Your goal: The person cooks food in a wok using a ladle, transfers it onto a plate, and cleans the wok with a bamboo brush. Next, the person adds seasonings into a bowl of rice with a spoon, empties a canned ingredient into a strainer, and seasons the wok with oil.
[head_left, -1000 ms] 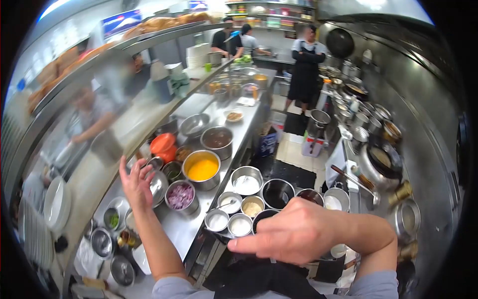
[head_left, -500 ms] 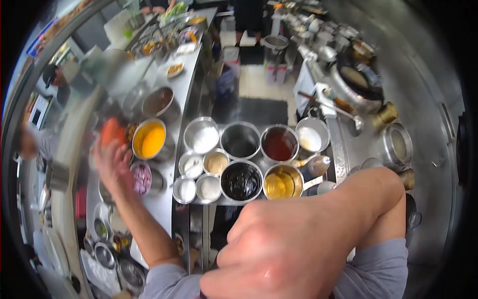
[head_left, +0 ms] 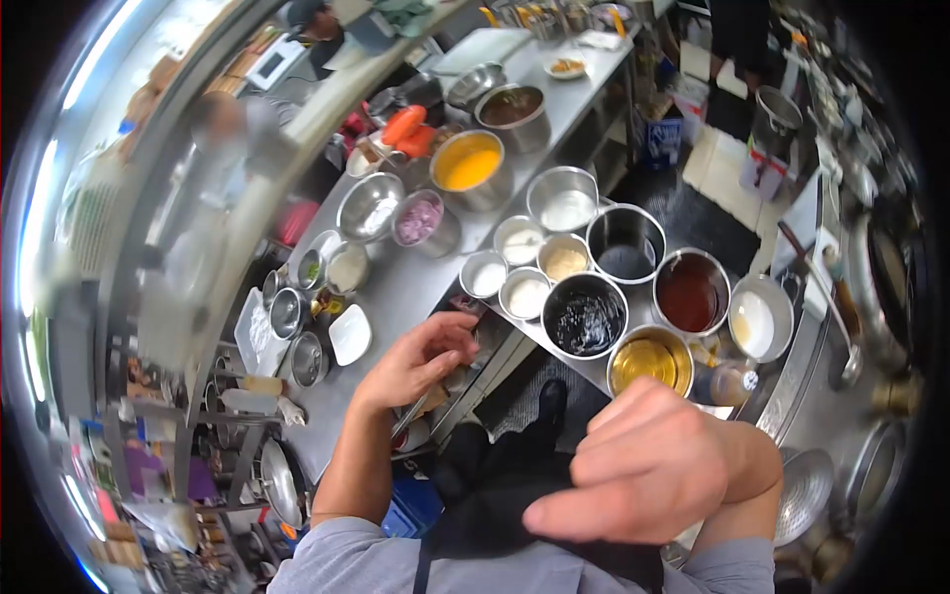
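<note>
Hands apart, near the work edges.
Left hand [head_left: 426,356], fingers loosely bent, is by the counter [head_left: 396,302] edge; right hand [head_left: 643,465] is curled, contents undeterminable. Oil pot [head_left: 648,363] stands just beyond it; floor mat [head_left: 515,396] shows between hands.

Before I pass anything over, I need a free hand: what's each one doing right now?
Left hand: open, fingers loosely bent, nothing visible in it.
Right hand: curled closed; palm hidden, so whether it holds anything can't be told.
</note>
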Demonstrator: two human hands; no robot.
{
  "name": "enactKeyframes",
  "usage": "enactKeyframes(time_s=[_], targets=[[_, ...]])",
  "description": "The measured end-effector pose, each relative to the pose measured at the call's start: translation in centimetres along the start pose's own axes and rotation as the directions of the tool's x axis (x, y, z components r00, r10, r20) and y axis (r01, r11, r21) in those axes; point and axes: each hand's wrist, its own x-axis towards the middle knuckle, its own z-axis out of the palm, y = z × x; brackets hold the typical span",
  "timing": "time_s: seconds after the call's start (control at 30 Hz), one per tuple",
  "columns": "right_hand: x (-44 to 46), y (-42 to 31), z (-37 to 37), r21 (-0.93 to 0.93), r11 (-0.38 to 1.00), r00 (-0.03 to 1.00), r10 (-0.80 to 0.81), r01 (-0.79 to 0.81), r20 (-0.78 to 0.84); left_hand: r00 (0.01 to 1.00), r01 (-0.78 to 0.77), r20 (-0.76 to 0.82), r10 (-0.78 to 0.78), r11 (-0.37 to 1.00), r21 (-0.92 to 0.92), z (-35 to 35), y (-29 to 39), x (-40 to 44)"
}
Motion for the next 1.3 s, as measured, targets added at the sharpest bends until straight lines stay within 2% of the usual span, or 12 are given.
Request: enactKeyframes(time_s=[0.23, 0.3, 0.43, 0.5, 0.57, 0.7, 0.83, 0.9, 1.0, 1.13, 1.17, 1.3], targets=[[-2.1, -5.9, 0.1, -0.366, 0.861, 0.934, 0.307, -0.353, -0.181, 0.949, -0.292, -0.147, 0.279, 0.953, -0.076, -5.8, 2.3, -5.5], [-5.7, -8.9, 0.4, -0.349, 0.623, 0.714, 0.596, -0.700, -0.368, 0.909, -0.389, -0.218, 0.355, 0.910, -0.143, -7.5, 1.6, -6.1], [-14.4, -14.6, 3.1, 0.004, 0.421, 0.253, 0.552, -0.907, -0.794, 0.893, -0.423, -0.272, 0.360, 0.877, -0.227, -12.0, -1.2, -6.7], [-17.9, -18.8, 6.0, 0.060, 0.386, 0.052, 0.275, -0.921, -0.960, 0.860, -0.420, -0.405, 0.311, 0.881, -0.216, -15.0, -3.0, -6.6], [-24.3, -26.0, 9.4, 0.139, 0.127, -0.140, -0.001, -0.982, -0.990, 0.734, -0.526, -0.620, 0.277, 0.809, -0.262, -18.6, -4.4, -6.6], [-38.3, -40.4, 24.5, 0.233, -0.366, -0.050, -0.446, -0.901, -0.894, 0.404, -0.810, -0.896, 0.182, 0.527, -0.258, -29.2, -10.5, -5.8], [-41.2, -47.2, 39.7, 0.701, -0.524, -0.334, -0.630, -0.484, -0.701, 0.376, -0.841, -0.924, 0.068, 0.444, -0.310, -31.8, -11.9, -3.9], [-42.6, -47.1, 45.3, 0.794, -0.418, -0.538, -0.586, -0.441, -0.607, 0.496, -0.800, -0.857, 0.143, 0.459, -0.386, -29.4, -10.9, -2.1], [-44.4, -45.3, 50.6, 0.915, 0.119, -0.839, -0.459, -0.385, -0.293, 0.663, -0.693, -0.733, 0.152, 0.494, -0.524, -25.6, -9.3, -0.7], [-40.4, -39.0, 52.3, 0.794, 0.540, -0.953, -0.261, -0.277, -0.155, 0.702, -0.693, -0.668, 0.247, 0.454, -0.560, -24.1, -9.8, -3.0], [-41.0, -38.5, 52.7, 0.654, 0.719, -0.969, -0.118, -0.233, -0.216, 0.674, -0.713, -0.697, 0.245, 0.463, -0.526, -24.9, -10.7, -3.7], [-35.0, -32.4, 50.9, 0.427, 0.858, -0.846, -0.018, -0.287, -0.532, 0.521, -0.765, -0.853, 0.040, 0.464, -0.446, -27.7, -12.4, -6.4]])
